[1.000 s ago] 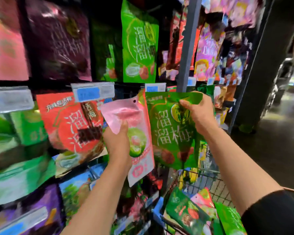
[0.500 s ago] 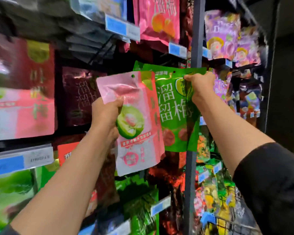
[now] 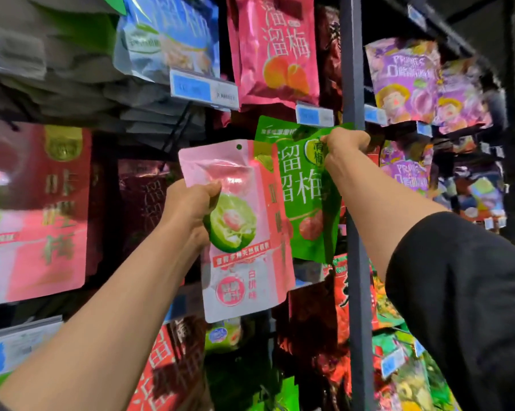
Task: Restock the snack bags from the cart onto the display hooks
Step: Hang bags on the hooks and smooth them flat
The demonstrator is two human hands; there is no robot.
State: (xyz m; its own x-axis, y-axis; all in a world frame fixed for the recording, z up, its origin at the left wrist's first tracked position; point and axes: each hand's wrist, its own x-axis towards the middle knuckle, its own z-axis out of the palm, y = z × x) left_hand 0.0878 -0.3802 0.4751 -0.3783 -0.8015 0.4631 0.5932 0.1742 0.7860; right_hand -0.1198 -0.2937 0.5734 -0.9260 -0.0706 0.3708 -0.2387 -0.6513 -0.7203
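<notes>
Both hands are up at the rack. The left hand (image 3: 191, 206) grips the pink bag (image 3: 244, 232) by its left edge, thumb curled over the front, the bag upright with its hang hole (image 3: 239, 147) clear at twelve o'clock. The right hand (image 3: 346, 143) pinches the green bag (image 3: 303, 203) at its upper right corner, and the bag's top crumples under the fingers. The green bag sits at two o'clock from the pink one, partly tucked behind it and hard against the grey upright post (image 3: 352, 69). Above, at twelve o'clock, hangs a red peach bag (image 3: 277, 46) with blue price tags (image 3: 204, 89) along the row; purple prune bags (image 3: 404, 81) hang at three o'clock past the post.

The risk, I'd say: I cannot make out the green bag's hole or a free hook, so a blind push could miss, tear the crumpled top, or knock neighbouring bags loose. With a bag in each hand, neither is free to steady anything.
</notes>
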